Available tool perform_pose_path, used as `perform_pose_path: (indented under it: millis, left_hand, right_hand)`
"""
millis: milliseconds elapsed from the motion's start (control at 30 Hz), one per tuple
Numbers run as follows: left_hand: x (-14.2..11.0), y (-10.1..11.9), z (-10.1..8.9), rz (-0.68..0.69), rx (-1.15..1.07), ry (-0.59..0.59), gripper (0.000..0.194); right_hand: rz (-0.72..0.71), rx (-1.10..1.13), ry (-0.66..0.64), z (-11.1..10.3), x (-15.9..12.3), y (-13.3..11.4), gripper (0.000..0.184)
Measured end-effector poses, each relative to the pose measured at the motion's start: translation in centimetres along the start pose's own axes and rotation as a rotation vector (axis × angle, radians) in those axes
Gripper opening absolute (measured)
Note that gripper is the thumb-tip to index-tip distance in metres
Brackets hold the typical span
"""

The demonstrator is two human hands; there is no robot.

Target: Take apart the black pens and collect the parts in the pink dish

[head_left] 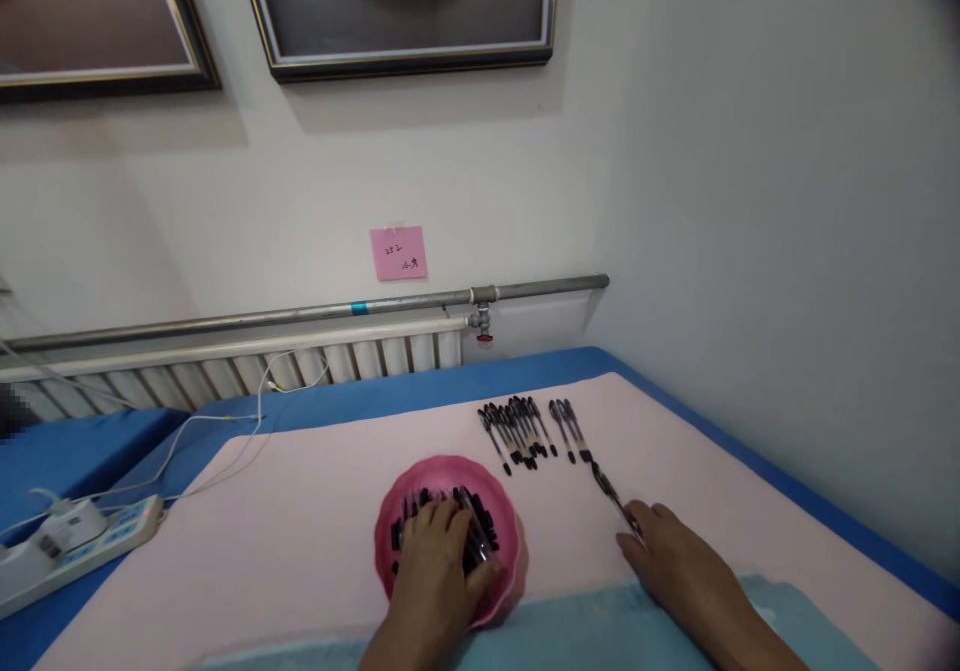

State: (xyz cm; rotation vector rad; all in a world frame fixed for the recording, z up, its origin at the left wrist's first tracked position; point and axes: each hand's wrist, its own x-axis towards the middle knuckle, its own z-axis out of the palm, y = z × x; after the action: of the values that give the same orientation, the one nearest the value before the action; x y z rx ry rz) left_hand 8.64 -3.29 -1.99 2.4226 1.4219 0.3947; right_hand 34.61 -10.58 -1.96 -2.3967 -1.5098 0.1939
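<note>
One pen (pixel 607 487) pinched in right hand (pixel 671 556), left hand (pixel 437 551) over loose pens (pixel 484 521) in bowl (pixel 510 531).
Held pen right of centre, lower half of frame, slanting up-left toward small row (pixel 570 431); thumb and fingers close on its near end. Left fingers bent, palm down; can't tell if gripping. Pens likely light, stiff, slick, apt to roll, not fragile; mid-barrel looks the best hold. Bowl rim raised; big row (pixel 517 429) sits above right of it. Most room: pink sheet (pixel 285 531), lower left. Blue edge (pixel 750 458) and wall (pixel 787 201) bound the right.
</note>
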Motion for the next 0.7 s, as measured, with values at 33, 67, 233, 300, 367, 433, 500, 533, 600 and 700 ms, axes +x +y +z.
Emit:
perform_pose_path:
  millis: [33,67,233,300,367,433,500,533,600,700]
  left_hand:
    - [-0.1,0.0,-0.1,-0.008,0.003,-0.017,0.053]
    - [-0.2,0.0,-0.2,-0.013,0.003,-0.032,0.053]
    - [-0.4,-0.3,-0.4,-0.006,-0.034,-0.046,0.057]
    - [-0.3,-0.5,-0.1,0.005,-0.058,-0.042,0.055]
    - [-0.3,-0.7,0.1,0.024,-0.092,-0.029,0.053]
    - [-0.2,-0.9,0.2,0.039,-0.159,0.035,0.051]
    - [-0.1,-0.8,0.1,0.038,-0.298,0.153,0.044]
    - [0.0,-0.7,-0.1,0.026,-0.403,0.204,0.039]
    - [0.0,-0.2,-0.5,-0.023,-0.680,0.240,0.032]
    - [0.0,0.6,-0.8,-0.151,-1.200,0.138,0.036]
  right_hand:
    - [0.003,-0.001,-0.005,0.1,0.0,0.1,0.021]
    - [0.006,0.000,-0.008,0.1,-0.1,0.1,0.021]
    - [-0.008,0.063,0.007,0.1,0.2,0.5,0.019]
    - [-0.009,0.116,0.024,0.0,0.2,0.7,0.016]
    - [0.006,0.180,0.047,-0.3,0.3,0.8,0.016]
    - [0.021,0.262,0.064,-0.7,0.1,0.3,0.018]
    - [0.014,0.345,0.071,-1.1,-0.3,-0.7,0.023]
    - [0.001,0.401,0.065,-1.2,-0.7,-1.4,0.026]
    - [-0.032,0.554,0.020,-1.3,-1.5,-3.3,0.032]
    - [-0.064,1.011,-0.261,-0.8,-3.0,-6.4,0.031]
